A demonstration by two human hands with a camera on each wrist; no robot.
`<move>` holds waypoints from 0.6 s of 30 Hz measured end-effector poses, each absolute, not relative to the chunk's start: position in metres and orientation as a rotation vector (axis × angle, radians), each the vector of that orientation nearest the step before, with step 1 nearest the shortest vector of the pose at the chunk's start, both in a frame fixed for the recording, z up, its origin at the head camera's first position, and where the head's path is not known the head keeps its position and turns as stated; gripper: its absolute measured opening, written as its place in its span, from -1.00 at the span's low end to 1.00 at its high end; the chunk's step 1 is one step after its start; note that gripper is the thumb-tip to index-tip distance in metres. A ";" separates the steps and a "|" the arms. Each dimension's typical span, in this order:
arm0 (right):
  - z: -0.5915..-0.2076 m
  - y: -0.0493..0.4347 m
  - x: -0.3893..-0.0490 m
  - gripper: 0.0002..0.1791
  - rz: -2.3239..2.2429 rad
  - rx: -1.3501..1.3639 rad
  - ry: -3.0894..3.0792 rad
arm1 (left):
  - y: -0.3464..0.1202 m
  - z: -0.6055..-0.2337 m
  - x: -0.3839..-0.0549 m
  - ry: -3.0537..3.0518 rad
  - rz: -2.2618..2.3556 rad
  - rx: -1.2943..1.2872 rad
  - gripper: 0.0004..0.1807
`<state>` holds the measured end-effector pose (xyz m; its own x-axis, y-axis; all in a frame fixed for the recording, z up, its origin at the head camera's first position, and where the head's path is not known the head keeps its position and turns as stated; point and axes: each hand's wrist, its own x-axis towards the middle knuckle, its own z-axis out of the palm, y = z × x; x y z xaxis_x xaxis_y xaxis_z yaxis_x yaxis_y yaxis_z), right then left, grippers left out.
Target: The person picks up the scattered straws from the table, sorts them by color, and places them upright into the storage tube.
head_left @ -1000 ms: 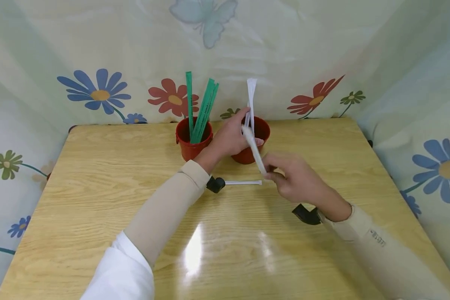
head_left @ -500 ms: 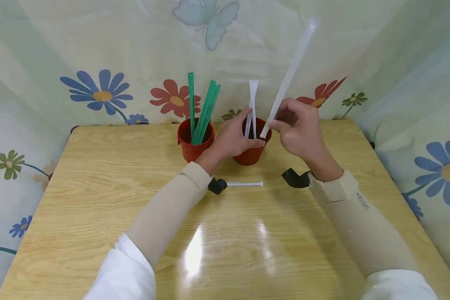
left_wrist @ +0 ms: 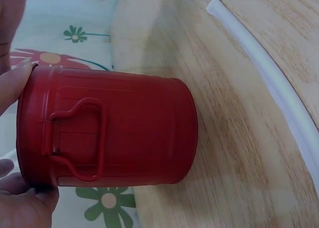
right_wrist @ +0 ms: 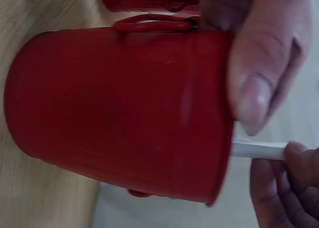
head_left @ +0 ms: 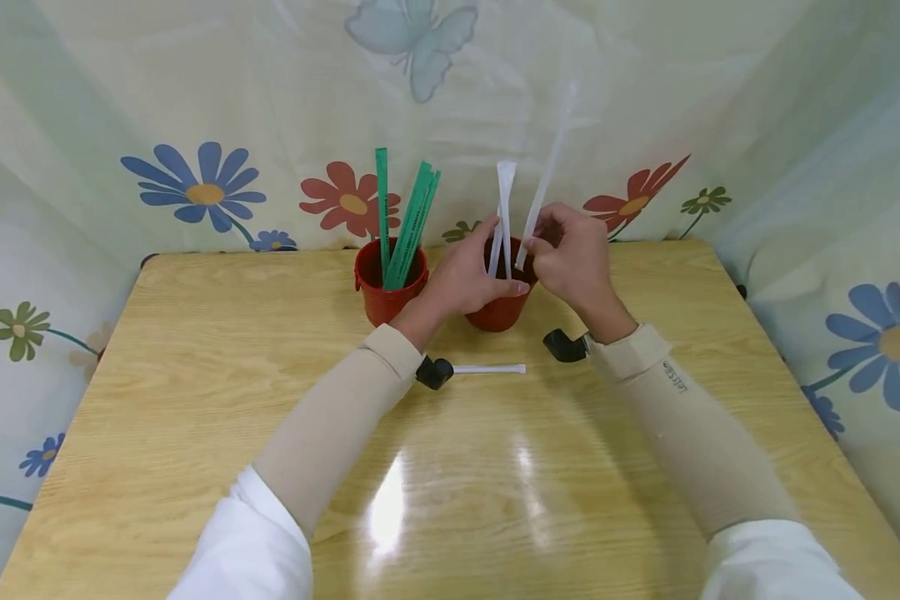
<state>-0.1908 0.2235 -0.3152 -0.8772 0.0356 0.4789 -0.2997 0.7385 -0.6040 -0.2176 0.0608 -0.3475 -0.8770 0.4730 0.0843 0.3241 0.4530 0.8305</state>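
My left hand (head_left: 461, 271) grips the rim of the right-hand red bucket (head_left: 497, 316), thumb at the near side; the left wrist view shows the bucket (left_wrist: 134, 128) upright on the table. Two or more white paper-wrapped straws (head_left: 506, 208) stand in it. Between thumb and fingers, my right hand (head_left: 576, 260) pinches another white wrapped straw (head_left: 543, 179) near its lower end. This straw leans up to the right. In the right wrist view, the straw (right_wrist: 259, 150) meets the bucket's rim, and its tip is hidden there.
Left of that bucket stands another red bucket (head_left: 382, 305) with several green wrapped sticks (head_left: 412, 229). A white wrapped straw (head_left: 491, 368) lies on the wooden table (head_left: 450, 500) in front. Behind the buckets hangs a flowered curtain (head_left: 270, 92). Black wrist cameras (head_left: 565, 346) stick out under both hands.
My right hand has lifted the straw off to an upright slant, then carried it left and over the bucket's mouth. The left hand has stayed on the rim.
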 end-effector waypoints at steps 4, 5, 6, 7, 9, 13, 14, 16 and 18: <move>-0.322 0.222 -0.193 -0.88 0.952 0.172 -2.516 | 0.061 -0.348 -0.217 2.532 1.416 0.709 0.00; -0.323 0.222 -0.194 -0.86 0.948 0.173 -2.526 | 0.061 -0.347 -0.218 2.533 1.419 0.708 0.01; -0.323 0.222 -0.195 -0.85 0.932 0.172 -2.540 | 0.061 -0.347 -0.219 2.533 1.423 0.707 0.01; -0.323 0.221 -0.195 -0.85 0.932 0.172 -2.553 | 0.061 -0.346 -0.219 2.535 1.426 0.703 0.01; -0.323 0.221 -0.195 -0.84 0.937 0.174 -2.565 | 0.060 -0.346 -0.219 2.535 1.421 0.692 0.02; -0.323 0.222 -0.192 -0.81 0.913 0.126 -2.586 | 0.060 -0.347 -0.217 2.532 1.412 0.678 0.02; -0.324 0.223 -0.191 -0.81 0.904 0.113 -2.582 | 0.060 -0.347 -0.217 2.532 1.405 0.668 0.03; -0.324 0.225 -0.186 -0.80 0.878 0.103 -2.554 | 0.060 -0.348 -0.216 2.533 1.394 0.653 0.03; -0.326 0.227 -0.178 -0.82 0.888 0.120 -2.507 | 0.060 -0.348 -0.216 2.534 1.378 0.639 0.04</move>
